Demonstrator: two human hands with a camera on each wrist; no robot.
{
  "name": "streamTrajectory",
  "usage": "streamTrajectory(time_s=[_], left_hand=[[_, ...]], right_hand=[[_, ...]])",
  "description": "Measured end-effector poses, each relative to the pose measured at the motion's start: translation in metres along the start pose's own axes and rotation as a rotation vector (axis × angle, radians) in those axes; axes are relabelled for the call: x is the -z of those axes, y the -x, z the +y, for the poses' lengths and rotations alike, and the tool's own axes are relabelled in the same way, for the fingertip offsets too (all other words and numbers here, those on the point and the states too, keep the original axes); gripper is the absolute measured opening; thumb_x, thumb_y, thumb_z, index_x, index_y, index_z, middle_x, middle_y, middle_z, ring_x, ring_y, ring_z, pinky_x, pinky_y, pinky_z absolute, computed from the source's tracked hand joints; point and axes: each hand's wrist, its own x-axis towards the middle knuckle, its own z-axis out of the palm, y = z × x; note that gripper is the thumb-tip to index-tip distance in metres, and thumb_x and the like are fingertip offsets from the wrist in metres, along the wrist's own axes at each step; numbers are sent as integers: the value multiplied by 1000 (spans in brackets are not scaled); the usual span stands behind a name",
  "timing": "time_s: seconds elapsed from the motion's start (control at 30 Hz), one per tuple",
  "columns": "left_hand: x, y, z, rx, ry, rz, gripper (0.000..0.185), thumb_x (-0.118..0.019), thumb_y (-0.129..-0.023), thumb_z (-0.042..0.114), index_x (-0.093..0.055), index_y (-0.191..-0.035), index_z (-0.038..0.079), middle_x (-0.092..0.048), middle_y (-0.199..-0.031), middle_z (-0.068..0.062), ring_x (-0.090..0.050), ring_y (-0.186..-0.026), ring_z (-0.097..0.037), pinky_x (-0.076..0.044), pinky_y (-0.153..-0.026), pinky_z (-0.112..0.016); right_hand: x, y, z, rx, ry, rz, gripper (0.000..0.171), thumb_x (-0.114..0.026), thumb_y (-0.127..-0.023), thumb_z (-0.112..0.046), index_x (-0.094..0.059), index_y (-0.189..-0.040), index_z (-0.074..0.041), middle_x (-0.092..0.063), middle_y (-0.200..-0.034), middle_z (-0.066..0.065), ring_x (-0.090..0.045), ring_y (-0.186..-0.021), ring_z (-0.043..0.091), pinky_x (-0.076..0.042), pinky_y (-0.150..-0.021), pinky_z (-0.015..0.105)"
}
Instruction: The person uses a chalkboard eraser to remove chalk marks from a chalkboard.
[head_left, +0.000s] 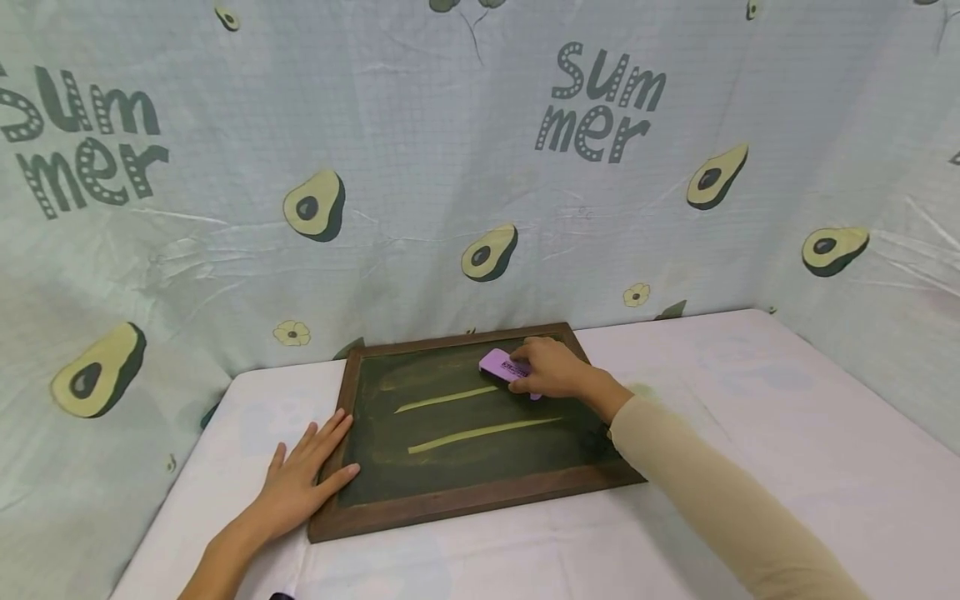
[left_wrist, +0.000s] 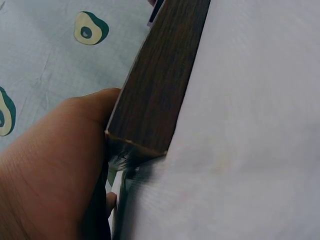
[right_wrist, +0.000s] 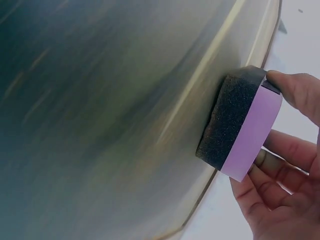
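A chalkboard (head_left: pixel 465 417) with a brown wooden frame (head_left: pixel 480 502) lies on the table, two yellow chalk lines (head_left: pixel 480 435) across its dark surface. My right hand (head_left: pixel 555 368) grips a purple eraser (head_left: pixel 497 362) over the board's upper right, beyond the end of the upper line. In the right wrist view, thumb and fingers pinch the eraser's purple back, its black felt (right_wrist: pixel 227 120) towards the board. With fingers spread and straight, my left hand (head_left: pixel 296 487) rests against the frame's left side. The left wrist view has its thumb side against a frame corner (left_wrist: pixel 145 120).
A pale cloth covers the table (head_left: pixel 750 433). Behind it and at both sides hangs a light curtain (head_left: pixel 405 167) printed with avocados and lettering. A small dark object (head_left: pixel 282 596) shows at the bottom edge of the head view, below my left wrist.
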Motion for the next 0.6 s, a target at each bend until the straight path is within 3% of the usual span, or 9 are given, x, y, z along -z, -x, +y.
streamTrajectory(time_s=[0.33, 0.6], left_hand=[[1, -1, 1, -2, 5, -2, 72, -54, -94, 47, -27, -153, 15, -17, -158, -10, -11, -140, -47, 3, -100, -72], [0, -2, 2, 5, 2, -2, 72, -54, -94, 47, -28, -152, 14, -17, -158, -11, -11, -139, -48, 3, -100, -73]], right_hand=[[-13, -19, -37, 39, -16, -2, 48, -72, -84, -32, -65, -123, -4, -59, -101, 6, -50, -77, 16, -42, -67, 32], [-22, -36, -67, 83, -7, -35, 49, -70, -86, -34, -64, -125, -6, -60, -113, 8, -54, -89, 18, -44, -75, 34]])
